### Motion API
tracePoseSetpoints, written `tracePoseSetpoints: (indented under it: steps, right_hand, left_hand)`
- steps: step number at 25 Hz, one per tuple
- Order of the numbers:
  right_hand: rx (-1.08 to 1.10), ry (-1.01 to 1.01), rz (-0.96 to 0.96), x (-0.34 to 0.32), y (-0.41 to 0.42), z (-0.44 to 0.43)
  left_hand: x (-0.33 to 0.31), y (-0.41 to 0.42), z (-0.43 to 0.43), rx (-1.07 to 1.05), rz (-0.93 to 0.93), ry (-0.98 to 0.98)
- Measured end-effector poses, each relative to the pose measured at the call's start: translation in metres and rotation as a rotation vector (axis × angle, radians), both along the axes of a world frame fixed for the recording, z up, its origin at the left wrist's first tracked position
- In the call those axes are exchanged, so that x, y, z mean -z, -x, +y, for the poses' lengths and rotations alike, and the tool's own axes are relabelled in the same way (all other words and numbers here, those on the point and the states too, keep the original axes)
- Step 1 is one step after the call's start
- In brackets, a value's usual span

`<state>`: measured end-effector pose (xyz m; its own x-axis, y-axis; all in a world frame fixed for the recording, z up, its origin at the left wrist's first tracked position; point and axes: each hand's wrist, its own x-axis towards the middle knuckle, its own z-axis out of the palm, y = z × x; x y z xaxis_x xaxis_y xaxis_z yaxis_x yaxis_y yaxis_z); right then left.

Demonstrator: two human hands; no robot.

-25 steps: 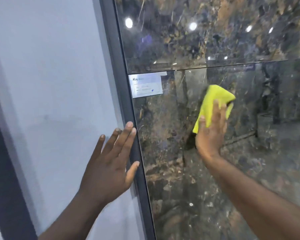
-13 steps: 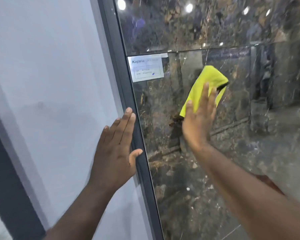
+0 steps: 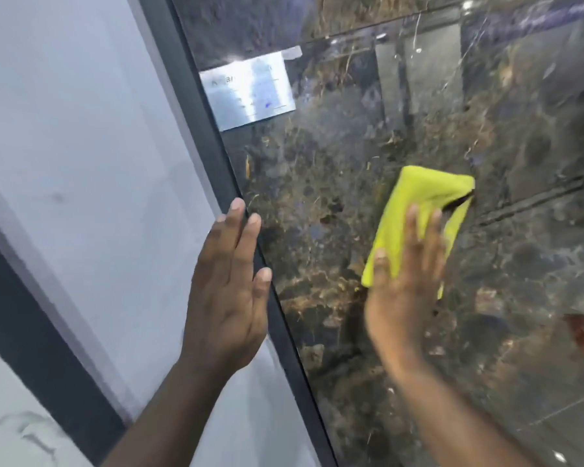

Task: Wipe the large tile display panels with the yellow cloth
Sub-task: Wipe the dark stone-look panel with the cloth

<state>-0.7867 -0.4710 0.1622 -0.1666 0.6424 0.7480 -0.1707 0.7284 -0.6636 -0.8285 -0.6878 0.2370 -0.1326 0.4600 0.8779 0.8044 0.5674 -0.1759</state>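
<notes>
The right hand [image 3: 407, 291] lies flat, fingers spread and not curled, pressing the folded yellow cloth [image 3: 418, 217] against the dark glossy tile panel [image 3: 536, 156]; the cloth sits under the palm and fingers and sticks out beyond the fingertips toward the upper right. It lies near the middle of the panel's visible face, well below the seam to the upper panel and right of the white label [image 3: 250, 91] stuck in the panel's upper left corner. The left hand [image 3: 228, 298] is open and empty, resting flat across the dark frame strip [image 3: 196, 106] at the panel's left edge, beside the pale panel [image 3: 81, 129].
</notes>
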Motion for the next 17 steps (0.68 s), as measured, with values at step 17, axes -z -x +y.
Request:
tracePoseSetpoints:
  steps: [17]
  right_hand:
    - [-0.165,-0.718,-0.259,0.081,-0.045,0.174]
  left_hand:
    - [-0.009,-0.026,0.181,-0.129,0.286,0.192]
